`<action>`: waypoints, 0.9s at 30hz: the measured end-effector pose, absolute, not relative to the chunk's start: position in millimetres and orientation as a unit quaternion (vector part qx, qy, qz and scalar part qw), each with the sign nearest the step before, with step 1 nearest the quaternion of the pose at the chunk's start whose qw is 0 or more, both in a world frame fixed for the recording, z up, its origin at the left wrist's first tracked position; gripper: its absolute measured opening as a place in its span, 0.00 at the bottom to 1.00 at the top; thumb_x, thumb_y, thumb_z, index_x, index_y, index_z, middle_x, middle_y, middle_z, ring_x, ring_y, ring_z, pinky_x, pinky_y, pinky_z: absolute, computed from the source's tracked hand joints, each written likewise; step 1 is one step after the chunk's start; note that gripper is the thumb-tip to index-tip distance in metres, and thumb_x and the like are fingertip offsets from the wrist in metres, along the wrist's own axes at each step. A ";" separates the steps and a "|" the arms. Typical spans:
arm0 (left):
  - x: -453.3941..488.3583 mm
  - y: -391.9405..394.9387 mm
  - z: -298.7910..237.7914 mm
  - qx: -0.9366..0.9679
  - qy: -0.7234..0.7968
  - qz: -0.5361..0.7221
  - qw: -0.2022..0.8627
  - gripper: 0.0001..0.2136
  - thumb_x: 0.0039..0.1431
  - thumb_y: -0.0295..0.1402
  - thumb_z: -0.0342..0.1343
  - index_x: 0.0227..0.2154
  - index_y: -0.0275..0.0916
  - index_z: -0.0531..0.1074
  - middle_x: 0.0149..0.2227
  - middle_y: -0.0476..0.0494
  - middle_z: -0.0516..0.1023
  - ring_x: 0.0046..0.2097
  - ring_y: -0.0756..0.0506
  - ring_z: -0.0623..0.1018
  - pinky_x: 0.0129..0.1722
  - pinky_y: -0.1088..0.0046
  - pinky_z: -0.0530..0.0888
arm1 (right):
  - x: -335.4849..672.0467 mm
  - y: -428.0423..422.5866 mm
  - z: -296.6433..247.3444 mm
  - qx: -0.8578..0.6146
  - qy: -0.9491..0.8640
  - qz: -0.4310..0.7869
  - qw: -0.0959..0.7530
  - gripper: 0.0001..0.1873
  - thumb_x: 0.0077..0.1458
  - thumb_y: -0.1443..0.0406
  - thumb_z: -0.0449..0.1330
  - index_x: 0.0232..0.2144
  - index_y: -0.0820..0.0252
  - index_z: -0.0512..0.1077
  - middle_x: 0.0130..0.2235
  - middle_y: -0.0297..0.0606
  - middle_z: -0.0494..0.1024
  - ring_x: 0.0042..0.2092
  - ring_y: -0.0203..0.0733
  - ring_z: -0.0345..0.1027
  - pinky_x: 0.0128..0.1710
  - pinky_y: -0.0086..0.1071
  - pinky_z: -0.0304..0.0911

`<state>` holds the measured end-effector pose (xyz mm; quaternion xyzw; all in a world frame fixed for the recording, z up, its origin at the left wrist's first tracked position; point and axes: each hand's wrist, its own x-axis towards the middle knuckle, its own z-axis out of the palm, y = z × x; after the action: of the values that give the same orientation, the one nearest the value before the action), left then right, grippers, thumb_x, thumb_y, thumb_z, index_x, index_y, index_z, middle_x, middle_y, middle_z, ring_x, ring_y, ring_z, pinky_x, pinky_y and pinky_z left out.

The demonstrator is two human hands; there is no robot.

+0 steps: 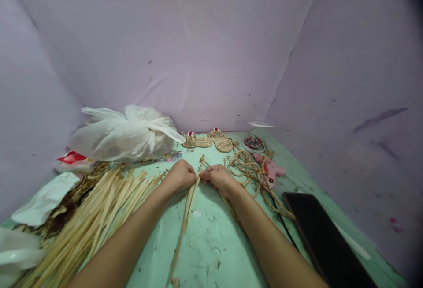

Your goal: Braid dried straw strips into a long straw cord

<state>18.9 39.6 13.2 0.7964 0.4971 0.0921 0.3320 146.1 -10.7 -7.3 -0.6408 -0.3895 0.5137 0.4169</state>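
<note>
My left hand [181, 174] and my right hand [220, 177] meet over the middle of the green surface. Between their pinched fingertips runs a braid of dried plant fibre [202, 162], its finished end pointing away from me. Loose fibre strips [183, 230] hang from the pinch toward me, and another trails beneath my right forearm. Both hands are closed on the fibre; the exact crossing of the strands is covered by the fingers. To the left lies a spread of flat pale strips [99, 208].
A tied white plastic bag [128, 133] stands back left. Two woven slippers [220, 141] lie by the wall. On the right are coiled braided rope [246, 164], a pink glue gun [272, 171], a round container [254, 143] and a black phone-like slab [325, 239].
</note>
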 end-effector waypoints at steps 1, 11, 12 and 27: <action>19.6 40.4 12.5 0.796 0.499 0.095 0.329 0.03 0.33 0.26 0.49 0.11 0.34 0.66 0.12 0.54 0.51 0.19 0.55 0.54 0.17 0.78 0.50 | 146.2 -10.7 -8.0 -0.640 -0.393 0.513 0.416 0.04 0.35 0.69 0.56 0.14 0.66 0.67 0.12 0.28 0.61 0.14 0.25 0.43 0.13 0.25 0.36; 29.3 37.3 18.9 0.613 0.581 0.091 0.528 0.06 0.31 0.26 0.51 0.09 0.36 0.58 0.10 0.53 0.56 0.14 0.56 0.53 0.14 0.78 0.48 | 144.2 -12.3 -2.9 -0.654 -0.367 0.514 0.417 0.05 0.34 0.71 0.54 0.16 0.67 0.70 0.11 0.28 0.60 0.14 0.25 0.43 0.13 0.24 0.37; 29.6 35.6 19.0 0.611 0.575 0.098 0.535 0.06 0.31 0.25 0.51 0.09 0.36 0.58 0.09 0.53 0.56 0.14 0.56 0.54 0.14 0.78 0.48 | 144.3 -12.8 -1.7 -0.656 -0.358 0.518 0.416 0.04 0.33 0.71 0.54 0.16 0.66 0.69 0.10 0.27 0.57 0.14 0.25 0.43 0.13 0.24 0.36; 34.0 27.9 19.6 0.649 0.532 0.097 0.535 0.19 0.36 0.24 0.54 0.37 0.35 0.64 0.13 0.57 0.63 0.14 0.54 0.61 0.15 0.80 0.56 | 142.4 -11.8 1.4 -0.647 -0.312 0.552 0.424 0.04 0.33 0.71 0.53 0.13 0.63 0.61 0.09 0.25 0.53 0.13 0.26 0.41 0.13 0.24 0.36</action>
<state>34.0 27.9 19.6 0.6493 0.5320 0.0972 0.5347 142.4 -11.8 1.4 -0.6473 -0.3120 0.5517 0.4235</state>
